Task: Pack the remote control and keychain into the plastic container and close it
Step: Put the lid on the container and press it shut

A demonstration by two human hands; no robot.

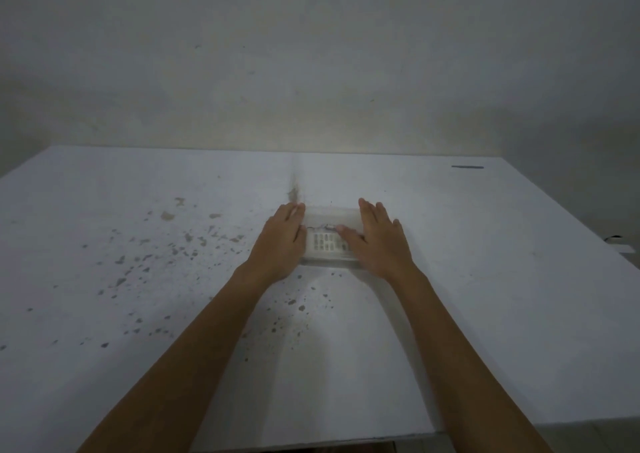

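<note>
A clear plastic container (330, 215) sits on the white table (485, 279), a little beyond its middle. Through its clear top I see a white remote control (327, 243) with rows of dark buttons, and the keychain (323, 227) lying just behind it. My left hand (282, 241) lies flat, palm down, over the container's left end. My right hand (377, 241) lies flat over its right end, thumb reaching onto the top. Both hands press on the container with straight fingers. The container's ends are hidden under my hands.
The table top is stained with brown specks on its left half and near the front middle. A dark strip (467, 167) lies at the far right corner. A small white object (620, 241) sits at the right edge. A bare wall stands behind.
</note>
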